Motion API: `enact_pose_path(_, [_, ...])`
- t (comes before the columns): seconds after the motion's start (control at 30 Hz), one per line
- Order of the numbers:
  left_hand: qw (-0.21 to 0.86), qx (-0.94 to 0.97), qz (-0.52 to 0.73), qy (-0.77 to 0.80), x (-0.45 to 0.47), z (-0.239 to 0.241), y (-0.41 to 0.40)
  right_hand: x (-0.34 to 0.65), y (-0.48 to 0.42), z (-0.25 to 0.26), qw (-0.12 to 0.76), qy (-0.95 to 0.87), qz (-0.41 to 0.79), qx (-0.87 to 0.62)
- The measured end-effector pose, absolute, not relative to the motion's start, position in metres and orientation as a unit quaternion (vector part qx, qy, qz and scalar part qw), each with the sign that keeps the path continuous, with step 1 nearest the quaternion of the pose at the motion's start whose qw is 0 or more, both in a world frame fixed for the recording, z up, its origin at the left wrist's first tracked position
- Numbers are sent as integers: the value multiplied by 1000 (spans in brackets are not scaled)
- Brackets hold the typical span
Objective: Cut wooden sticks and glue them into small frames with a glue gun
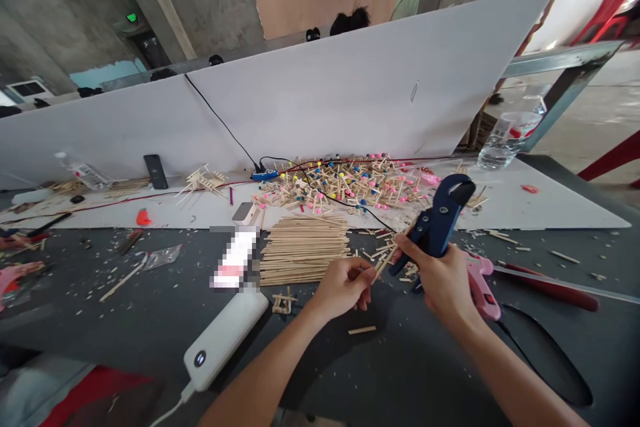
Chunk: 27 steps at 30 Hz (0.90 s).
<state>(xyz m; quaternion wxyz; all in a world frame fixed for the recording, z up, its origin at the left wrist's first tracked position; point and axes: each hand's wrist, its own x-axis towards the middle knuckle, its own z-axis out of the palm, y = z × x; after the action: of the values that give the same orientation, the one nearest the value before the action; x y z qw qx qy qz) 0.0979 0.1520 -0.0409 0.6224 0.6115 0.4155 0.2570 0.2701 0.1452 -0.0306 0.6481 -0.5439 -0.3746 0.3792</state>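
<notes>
1. Left hand [343,288]: fingers [361,273] pinched on a wooden stick [386,261], its far end just beside the blue ratchet cutter [440,217].
2. Right hand [440,273]: fingers clenched around the cutter's handle.
3. Apparently done: a heap of stick frames with pink, blue and yellow beads [345,187], beyond the fingers.
4. Apparently left: a stack of loose sticks [303,250], left of the fingers.

The ratchet cutter [440,217] has glossy blue plastic handles. The sticks [304,251] are pale, matt, unpainted wood. The power bank [225,340] is smooth white plastic, the glue gun [483,287] shiny pink plastic, and the desk [165,310] dark, matt.
</notes>
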Motion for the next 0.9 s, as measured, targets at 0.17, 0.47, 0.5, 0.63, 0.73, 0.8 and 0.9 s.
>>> enact_pose_path(0.17, [656, 579, 258, 410, 96, -43, 153, 269, 146, -31, 648, -369, 374, -552])
enact_pose_path(0.47, [713, 514, 249, 406, 90, -50, 158, 265, 146, -28, 624, -401, 364, -563])
enact_pose_path(0.5, [718, 508, 251, 405, 90, -50, 158, 266, 146, -28, 628, -401, 363, -560])
enact_pose_path(0.63, [725, 488, 265, 408, 89, -45, 158, 267, 147, -30, 637, -406, 365, -544])
enact_pose_path(0.73, [726, 480, 269, 413, 89, -42, 157, 269, 148, -32, 628, -406, 367, -554])
enact_pose_path(0.8, [723, 481, 273, 415, 90, -42, 157, 270, 149, -34, 622, -404, 365, -563])
enact_pose_path(0.9, [719, 479, 282, 417, 91, -43, 157, 273, 151, -38, 615, -414, 352, -572])
